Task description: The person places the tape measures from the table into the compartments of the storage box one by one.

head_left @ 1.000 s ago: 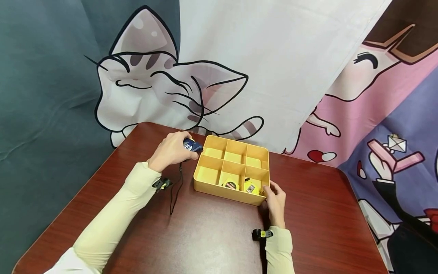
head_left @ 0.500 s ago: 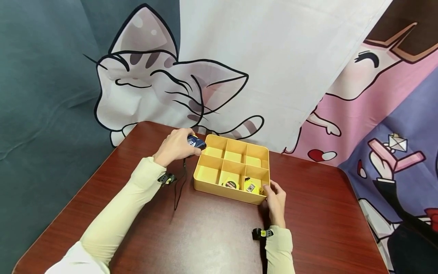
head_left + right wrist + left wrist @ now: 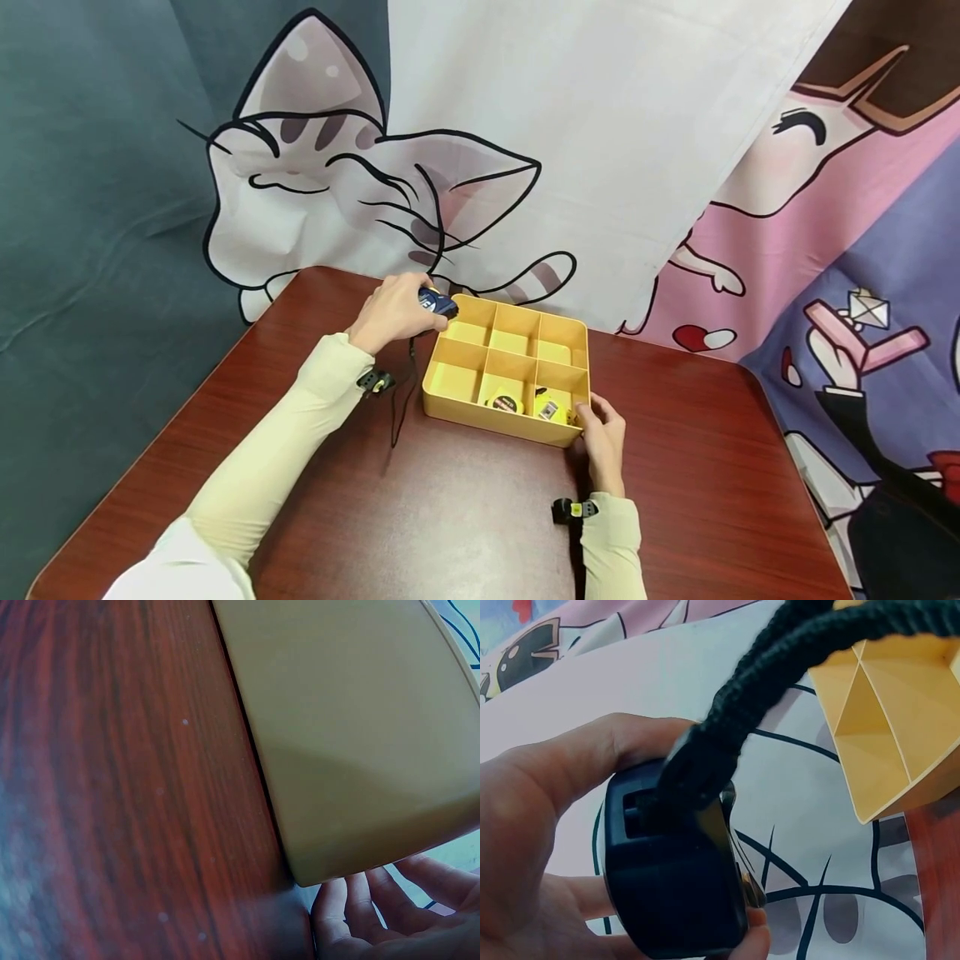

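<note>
My left hand [image 3: 393,310] grips a dark blue tape measure [image 3: 438,303] above the back left corner of a yellow divided box [image 3: 491,421]. A black wrist cord [image 3: 397,417] dangles from the tape measure; in the left wrist view the cord [image 3: 754,697] loops away from the dark case [image 3: 679,877]. At the box's front right corner, my right hand [image 3: 606,442] holds the side wall, its fingers [image 3: 360,904] against the outside. Two yellow tape measures lie inside: one [image 3: 505,402] in the front middle compartment, another [image 3: 550,408] in the front right one.
The box stands on a reddish-brown wooden table [image 3: 697,467]. Behind the table hangs a cloth [image 3: 615,167] printed with cartoon figures. Dark wrist straps [image 3: 375,382] are on both sleeves.
My left hand has moved right and slightly back with the blue tape measure, nearing the back left compartment. The right hand and the box stay where they were.
</note>
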The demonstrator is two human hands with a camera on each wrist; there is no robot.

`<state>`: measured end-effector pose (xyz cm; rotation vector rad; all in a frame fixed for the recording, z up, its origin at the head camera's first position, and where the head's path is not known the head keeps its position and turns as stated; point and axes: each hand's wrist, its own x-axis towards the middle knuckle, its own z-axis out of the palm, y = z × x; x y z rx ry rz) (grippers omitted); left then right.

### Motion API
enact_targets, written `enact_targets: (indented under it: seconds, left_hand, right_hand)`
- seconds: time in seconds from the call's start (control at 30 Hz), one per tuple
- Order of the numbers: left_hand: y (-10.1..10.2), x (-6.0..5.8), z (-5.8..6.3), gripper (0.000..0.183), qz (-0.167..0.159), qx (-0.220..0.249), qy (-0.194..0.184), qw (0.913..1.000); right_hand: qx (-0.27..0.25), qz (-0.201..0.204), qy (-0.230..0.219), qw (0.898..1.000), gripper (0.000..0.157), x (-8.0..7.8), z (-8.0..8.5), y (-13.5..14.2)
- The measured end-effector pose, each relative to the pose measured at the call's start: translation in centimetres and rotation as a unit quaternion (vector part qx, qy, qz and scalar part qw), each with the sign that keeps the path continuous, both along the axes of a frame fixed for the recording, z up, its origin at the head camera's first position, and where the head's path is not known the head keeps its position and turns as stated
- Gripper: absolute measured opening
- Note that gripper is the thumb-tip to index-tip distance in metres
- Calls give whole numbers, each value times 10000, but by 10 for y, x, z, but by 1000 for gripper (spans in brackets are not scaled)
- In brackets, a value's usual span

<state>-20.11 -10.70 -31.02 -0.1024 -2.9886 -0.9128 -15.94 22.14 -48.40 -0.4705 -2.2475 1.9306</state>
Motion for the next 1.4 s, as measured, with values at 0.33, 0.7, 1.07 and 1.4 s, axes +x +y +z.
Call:
enact_targets:
  seconds: [0.33,0.7,1.07,1.4]
  left_hand:
    - [5,-11,0,46,121,-59,101,9999]
    - [5,-20,0,53,111,-192,-3,9998]
    - [8,-25,2,51,102,-231,36,9997]
    - [17,-34,11,52,113,-201,257,9994]
  right_hand:
    - [41,33,38,10000,35,-1,2,-1]
    - [40,-3,12,10000,34,-3,2,1]
    - [30,3,48,10000,34,0,-1,0]
    - [10,22,20,10000,35,0,1,0]
